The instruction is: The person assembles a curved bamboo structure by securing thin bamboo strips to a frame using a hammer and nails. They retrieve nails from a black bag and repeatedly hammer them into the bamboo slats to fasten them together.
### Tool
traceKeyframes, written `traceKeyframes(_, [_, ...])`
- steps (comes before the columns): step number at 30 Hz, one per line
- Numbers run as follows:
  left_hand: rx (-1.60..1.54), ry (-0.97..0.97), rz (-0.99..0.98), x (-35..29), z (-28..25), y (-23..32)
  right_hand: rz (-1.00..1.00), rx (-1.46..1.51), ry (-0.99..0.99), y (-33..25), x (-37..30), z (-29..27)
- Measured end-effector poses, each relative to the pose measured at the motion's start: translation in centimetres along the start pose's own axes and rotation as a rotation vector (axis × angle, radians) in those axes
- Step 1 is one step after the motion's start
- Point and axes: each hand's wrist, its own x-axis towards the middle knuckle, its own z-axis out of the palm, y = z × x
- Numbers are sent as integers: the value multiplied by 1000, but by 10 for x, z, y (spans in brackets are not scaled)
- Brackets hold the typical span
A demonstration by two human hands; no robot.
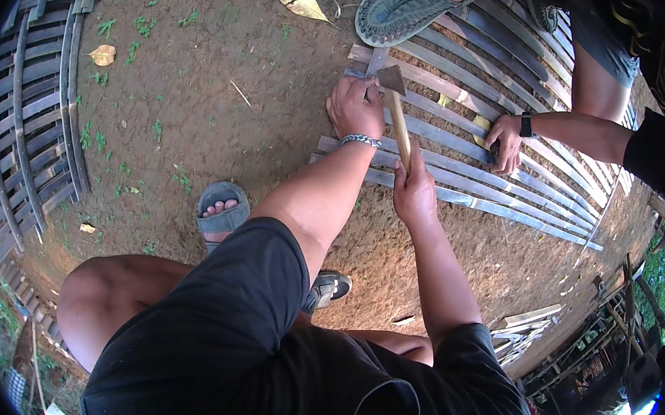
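My right hand point(416, 190) is wrapped round the wooden handle of a hammer point(401, 128). Its dark metal head lies just beside the fingers of my left hand point(357, 110). Those fingers are curled and closed over the end of a bamboo slat panel point(452, 125); whatever they pinch is too small or hidden to make out. The panel lies on the ground, its long slats running to the right over a crosspiece point(376, 61) near my left hand. A bracelet circles my left wrist.
Across from me, another person's hand point(505, 144) with a wristwatch presses on the slats. That person's sandalled foot point(399, 10) stands on the panel's far end. Another slatted panel point(26, 106) lies at the left. Loose wood strips point(527, 326) lie at the lower right, on bare soil.
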Motion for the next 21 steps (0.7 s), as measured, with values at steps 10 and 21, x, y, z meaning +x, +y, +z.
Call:
traceKeyframes(10, [67,-120,98,-8,-26,1,-180,166,271,8,-22,7])
traceKeyframes(21, [323,-171,219,-8,-32,-17,-76,213,181,8,-8,42])
